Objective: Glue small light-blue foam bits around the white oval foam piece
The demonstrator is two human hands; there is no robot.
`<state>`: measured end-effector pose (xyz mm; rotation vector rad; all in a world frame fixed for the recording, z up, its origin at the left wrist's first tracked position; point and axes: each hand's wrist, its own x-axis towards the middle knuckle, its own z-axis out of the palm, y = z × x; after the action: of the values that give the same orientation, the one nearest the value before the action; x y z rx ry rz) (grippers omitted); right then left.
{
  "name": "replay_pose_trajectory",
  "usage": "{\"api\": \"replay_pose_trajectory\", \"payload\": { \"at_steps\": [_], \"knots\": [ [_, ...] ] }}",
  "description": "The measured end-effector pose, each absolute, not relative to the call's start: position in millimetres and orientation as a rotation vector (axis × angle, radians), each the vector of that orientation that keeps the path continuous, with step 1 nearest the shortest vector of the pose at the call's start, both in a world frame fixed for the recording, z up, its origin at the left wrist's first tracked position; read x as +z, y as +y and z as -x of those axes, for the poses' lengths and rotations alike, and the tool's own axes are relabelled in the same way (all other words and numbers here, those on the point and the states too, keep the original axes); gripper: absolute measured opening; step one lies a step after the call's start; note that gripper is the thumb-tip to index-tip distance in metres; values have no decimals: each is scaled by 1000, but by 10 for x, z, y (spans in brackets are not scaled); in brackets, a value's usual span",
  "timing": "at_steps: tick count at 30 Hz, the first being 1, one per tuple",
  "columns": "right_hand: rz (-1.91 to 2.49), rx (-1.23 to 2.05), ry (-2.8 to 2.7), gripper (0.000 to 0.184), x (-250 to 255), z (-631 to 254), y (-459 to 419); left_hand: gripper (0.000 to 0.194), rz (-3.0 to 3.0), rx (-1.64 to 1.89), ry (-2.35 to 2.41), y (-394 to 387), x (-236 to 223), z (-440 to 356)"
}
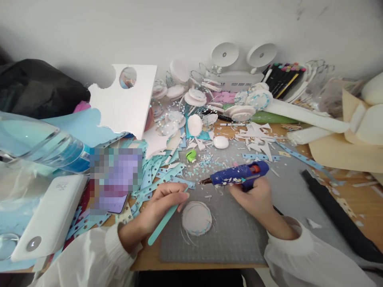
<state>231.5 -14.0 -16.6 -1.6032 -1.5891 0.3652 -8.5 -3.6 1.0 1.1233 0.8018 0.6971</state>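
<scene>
Head view: my left hand (164, 202) pinched a turquoise stick (164, 225); my right hand (257, 198) gripped the blue glue gun (231, 174), nozzle toward the left fingertips. The white disc (196, 217) lay on the grey mat (227, 247), just beside my left hand. I judged this a two-tool hold; moving the nozzle called for finger clearance.

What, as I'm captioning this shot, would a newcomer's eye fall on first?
Probably the dark blue glue gun speckled with pale scraps, gripped in the right hand above the grey gridded cutting mat. Next, the round white disc with a blue-dotted rim, lying on the mat between the hands. Behind, the jagged white board with a round hole stands out at upper left.
</scene>
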Motion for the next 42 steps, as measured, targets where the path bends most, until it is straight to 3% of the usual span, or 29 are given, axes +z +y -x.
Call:
{"api": "replay_pose_trajectory", "payload": {
  "at_steps": [35,42],
  "knots": [
    [1510,283,-1700,22,-123,-2326,-161,42,-1258,609,755,-66,-21,104],
    [1600,-57,-1685,31,-247,-2384,-140,41,-1215,630,769,-63,-19,97]
  ]
}}
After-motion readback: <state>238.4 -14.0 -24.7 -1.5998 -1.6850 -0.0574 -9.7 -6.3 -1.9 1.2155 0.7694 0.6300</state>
